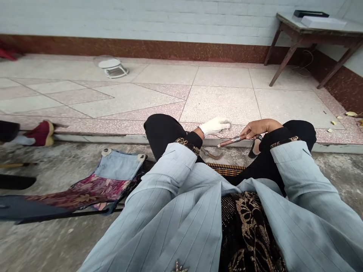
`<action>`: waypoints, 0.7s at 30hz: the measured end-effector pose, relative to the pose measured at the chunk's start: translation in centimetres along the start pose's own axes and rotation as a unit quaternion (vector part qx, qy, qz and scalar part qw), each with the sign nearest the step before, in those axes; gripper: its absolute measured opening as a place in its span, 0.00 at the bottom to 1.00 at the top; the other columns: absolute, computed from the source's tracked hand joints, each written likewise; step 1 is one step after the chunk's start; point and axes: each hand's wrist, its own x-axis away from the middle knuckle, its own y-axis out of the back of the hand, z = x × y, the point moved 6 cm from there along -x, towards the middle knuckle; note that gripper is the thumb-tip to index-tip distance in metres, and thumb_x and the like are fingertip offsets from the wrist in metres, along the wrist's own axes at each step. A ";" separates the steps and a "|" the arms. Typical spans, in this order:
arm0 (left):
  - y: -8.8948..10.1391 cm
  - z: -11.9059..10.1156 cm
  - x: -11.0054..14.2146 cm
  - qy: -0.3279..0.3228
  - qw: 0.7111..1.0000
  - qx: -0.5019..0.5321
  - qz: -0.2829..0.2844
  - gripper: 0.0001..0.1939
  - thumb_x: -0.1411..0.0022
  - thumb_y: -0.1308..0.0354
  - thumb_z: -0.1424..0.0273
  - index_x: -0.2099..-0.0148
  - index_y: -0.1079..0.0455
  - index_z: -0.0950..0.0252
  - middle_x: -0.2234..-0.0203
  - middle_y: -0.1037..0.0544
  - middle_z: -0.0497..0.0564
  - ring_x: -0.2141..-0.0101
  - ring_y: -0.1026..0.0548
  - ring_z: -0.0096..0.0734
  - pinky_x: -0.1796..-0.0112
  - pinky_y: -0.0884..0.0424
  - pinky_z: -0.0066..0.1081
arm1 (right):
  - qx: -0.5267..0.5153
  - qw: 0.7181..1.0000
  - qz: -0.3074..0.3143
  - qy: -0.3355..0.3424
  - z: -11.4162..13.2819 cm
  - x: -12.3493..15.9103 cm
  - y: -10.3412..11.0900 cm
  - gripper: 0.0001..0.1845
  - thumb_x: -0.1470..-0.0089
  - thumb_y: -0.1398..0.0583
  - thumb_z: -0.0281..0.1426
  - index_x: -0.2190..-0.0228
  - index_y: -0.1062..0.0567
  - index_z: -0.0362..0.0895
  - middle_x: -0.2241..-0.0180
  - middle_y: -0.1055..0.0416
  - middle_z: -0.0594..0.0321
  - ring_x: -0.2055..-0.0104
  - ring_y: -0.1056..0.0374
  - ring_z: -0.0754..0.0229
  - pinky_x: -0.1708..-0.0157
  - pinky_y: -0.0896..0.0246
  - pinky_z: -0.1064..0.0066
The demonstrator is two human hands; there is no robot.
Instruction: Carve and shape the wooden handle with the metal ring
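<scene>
Item 1: R. hand (pixel 262 128), bare, closed round rod w/ metal band (pixel 233 141); brownish, approx. horiz., pale tip pointing L. & slightly down. Loc.: betw. the knees, above edge of raised tiled floor (pixel 218 102).
Item 2: L. hand (pixel 214 126), white knit glove; fingers drawn tog., slightly bent, pointing R., near rod's pale end but apart from it. Whether it pinches anything: can't tell.
Item 3: curved tool (pixel 211 154), brownish, on ground below L. hand, betw. the legs; type unclear, partly hidden by sleeve.
Item 4: woven seat (pixel 227 169), yellow/blk., betw. the thighs, mostly covered.
Item 5: wearer's garments: lt. blue pinstripe jacket (pixel 159 200), cuffs turned back; blk. trousers (pixel 161 128); blk. shoe (pixel 252 152) just below R. hand.
Item 6: folding chair (pixel 85 189), floral & blue cloth, L. of wearer.
Item 7: another person's foot, maroon shoe (pixel 42 133), far L., by step edge.
Item 8: sm. white stool (pixel 113 66), on tiles nr. wall, upper L.
Item 9: bench (pixel 303 28), upper R., wooden legs; carries blk. tray (pixel 310 14) & white box (pixel 323 22), side by side.
Item 10: coiled cable (pixel 304 70), under bench.
Item 11: yellowish leaves (pixel 351 113), scattered on tiles, far R.
</scene>
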 end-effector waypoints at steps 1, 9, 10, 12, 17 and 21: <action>-0.1 0.2 -0.1 0.006 1.000 0.010 0.000 0.13 0.38 0.47 0.63 0.63 0.28 0.68 0.79 0.34 0.45 0.78 0.37 0.22 0.76 0.43 0.22 | -0.021 0.999 0.015 0.024 0.4 0.2 -0.2 0.32 0.55 0.32 0.41 0.48 0.21 0.42 0.63 0.22 0.55 0.68 0.34 0.60 0.64 0.40 0.68; -0.4 -0.3 0.6 0.037 0.999 0.033 0.000 0.13 0.35 0.47 0.63 0.60 0.28 0.68 0.79 0.36 0.45 0.80 0.40 0.20 0.78 0.44 0.22 | -0.146 0.965 -0.171 0.133 2.3 2.2 2.7 0.26 0.49 0.35 0.37 0.47 0.22 0.46 0.69 0.27 0.63 0.71 0.39 0.64 0.67 0.41 0.70; -0.6 -0.6 0.7 0.028 0.999 0.043 0.008 0.14 0.34 0.48 0.62 0.60 0.28 0.68 0.80 0.37 0.45 0.80 0.41 0.20 0.78 0.45 0.22 | -0.165 0.956 -0.210 0.124 2.2 2.3 3.1 0.25 0.47 0.36 0.35 0.48 0.22 0.45 0.70 0.28 0.63 0.72 0.40 0.64 0.68 0.41 0.70; -1.0 -0.9 0.7 0.011 0.998 0.059 0.027 0.15 0.33 0.50 0.62 0.62 0.29 0.68 0.80 0.39 0.44 0.80 0.41 0.20 0.78 0.45 0.22 | -0.193 0.938 -0.275 0.084 1.7 2.2 3.7 0.23 0.45 0.38 0.31 0.47 0.23 0.42 0.73 0.29 0.62 0.74 0.41 0.64 0.70 0.41 0.70; -2.3 -0.6 0.6 0.021 0.996 0.032 0.078 0.15 0.34 0.49 0.61 0.59 0.29 0.69 0.80 0.37 0.44 0.80 0.40 0.21 0.78 0.45 0.22 | -0.081 0.930 -0.352 -0.072 -0.3 1.4 4.5 0.24 0.45 0.40 0.26 0.46 0.24 0.41 0.70 0.27 0.57 0.72 0.36 0.60 0.69 0.40 0.67; -2.4 -1.1 0.8 -0.001 0.997 -0.014 0.074 0.16 0.37 0.48 0.60 0.62 0.28 0.69 0.79 0.34 0.45 0.79 0.38 0.21 0.76 0.42 0.23 | 0.102 0.938 -0.300 -0.140 -1.0 0.5 4.2 0.21 0.46 0.38 0.28 0.50 0.20 0.43 0.61 0.23 0.52 0.63 0.30 0.53 0.63 0.39 0.65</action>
